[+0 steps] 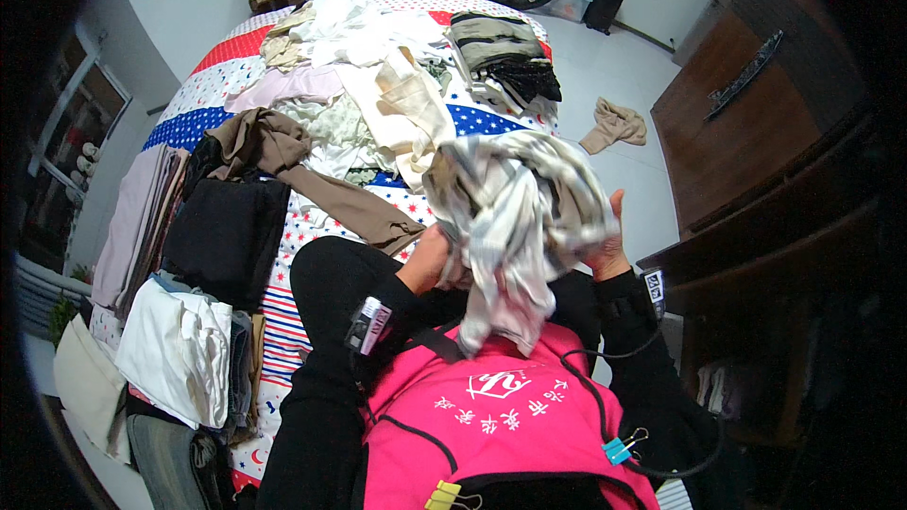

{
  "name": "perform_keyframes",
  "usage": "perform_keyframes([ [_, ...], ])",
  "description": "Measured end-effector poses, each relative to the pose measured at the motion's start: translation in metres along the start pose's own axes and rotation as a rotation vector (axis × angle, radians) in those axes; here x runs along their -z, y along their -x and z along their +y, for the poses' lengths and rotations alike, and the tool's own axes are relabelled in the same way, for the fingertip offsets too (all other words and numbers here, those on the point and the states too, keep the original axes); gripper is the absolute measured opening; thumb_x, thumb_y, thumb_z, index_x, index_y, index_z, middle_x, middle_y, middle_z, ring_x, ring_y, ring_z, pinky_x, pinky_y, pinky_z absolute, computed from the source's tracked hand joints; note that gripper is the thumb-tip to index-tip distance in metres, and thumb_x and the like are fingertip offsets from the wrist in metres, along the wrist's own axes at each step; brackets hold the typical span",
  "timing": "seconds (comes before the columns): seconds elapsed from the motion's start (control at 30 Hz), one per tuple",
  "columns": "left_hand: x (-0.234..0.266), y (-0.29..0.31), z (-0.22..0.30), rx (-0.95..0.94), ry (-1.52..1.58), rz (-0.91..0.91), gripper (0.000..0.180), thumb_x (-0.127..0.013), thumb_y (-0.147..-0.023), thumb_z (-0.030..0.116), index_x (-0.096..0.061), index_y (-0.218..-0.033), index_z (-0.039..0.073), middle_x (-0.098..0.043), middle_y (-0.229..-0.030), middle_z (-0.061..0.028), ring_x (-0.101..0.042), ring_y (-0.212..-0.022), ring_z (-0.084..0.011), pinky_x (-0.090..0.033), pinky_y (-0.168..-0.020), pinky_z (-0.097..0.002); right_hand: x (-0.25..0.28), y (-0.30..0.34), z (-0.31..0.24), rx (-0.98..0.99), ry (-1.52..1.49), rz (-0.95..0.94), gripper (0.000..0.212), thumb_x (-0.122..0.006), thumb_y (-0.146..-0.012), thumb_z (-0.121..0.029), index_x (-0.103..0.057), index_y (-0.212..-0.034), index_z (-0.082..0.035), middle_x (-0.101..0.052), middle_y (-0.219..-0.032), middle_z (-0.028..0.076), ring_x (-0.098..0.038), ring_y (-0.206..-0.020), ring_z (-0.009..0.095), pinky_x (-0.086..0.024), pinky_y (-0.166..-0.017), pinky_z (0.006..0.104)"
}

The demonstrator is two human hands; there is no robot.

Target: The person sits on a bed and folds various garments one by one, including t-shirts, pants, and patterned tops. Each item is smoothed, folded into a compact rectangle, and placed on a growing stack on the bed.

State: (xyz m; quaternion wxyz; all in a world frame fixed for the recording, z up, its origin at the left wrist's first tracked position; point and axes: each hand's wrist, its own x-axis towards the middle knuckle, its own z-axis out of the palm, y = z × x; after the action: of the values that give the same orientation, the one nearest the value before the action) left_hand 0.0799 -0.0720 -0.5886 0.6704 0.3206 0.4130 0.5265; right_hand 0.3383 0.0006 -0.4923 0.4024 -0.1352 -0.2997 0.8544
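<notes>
Bunched up above my lap is a crumpled garment (529,217) in white, grey and beige stripes, perhaps a shirt; its kind is hard to tell. My left hand (427,260) grips its left side, the fingers partly hidden in the cloth. On the opposite side my right hand (609,244) holds the fabric, thumb pointing up. The lower end of the cloth hangs over my pink apron (491,406) and is a little blurred. Close to my left hand lies a long brown garment (350,203), stretched across the bed.
Loose white clothes (359,28) and a cream garment (411,104) cover the patterned bed (274,283). Folded stacks stand left, with black trousers (227,231) and white clothing (179,349), and another dark stack (501,52) far right. A beige cloth (616,125) lies on the floor near a wooden door (756,85).
</notes>
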Motion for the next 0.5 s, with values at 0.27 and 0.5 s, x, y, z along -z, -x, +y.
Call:
perform_keyframes([
  [0.27,0.023,0.024,-0.003,-0.083,0.190,-0.132,0.043,-0.037,-0.097,0.031,-0.047,-0.127,0.002,-0.057,-0.118,-0.0135,-0.057,-0.107,-0.0220,-0.045,-0.094,-0.0320,0.092,0.020,0.037,-0.298,0.018,0.327,0.036,-0.048,-0.085,-0.010,-0.050,-0.117,0.008,-0.061,-0.110,0.018,-0.062,-0.098,0.028,-0.048,-0.091,0.0429],
  [0.5,0.007,0.112,0.055,-0.272,-0.688,0.164,0.031,-0.057,-0.088,0.017,-0.053,-0.114,0.000,-0.059,-0.104,-0.0079,-0.057,-0.094,-0.0187,-0.047,-0.080,-0.0298,0.118,0.035,-0.027,-0.080,0.070,0.373,0.040,-0.039,-0.085,-0.016,-0.048,-0.118,0.004,-0.059,-0.107,0.020,-0.061,-0.097,0.031,-0.052,-0.085,0.0456],
])
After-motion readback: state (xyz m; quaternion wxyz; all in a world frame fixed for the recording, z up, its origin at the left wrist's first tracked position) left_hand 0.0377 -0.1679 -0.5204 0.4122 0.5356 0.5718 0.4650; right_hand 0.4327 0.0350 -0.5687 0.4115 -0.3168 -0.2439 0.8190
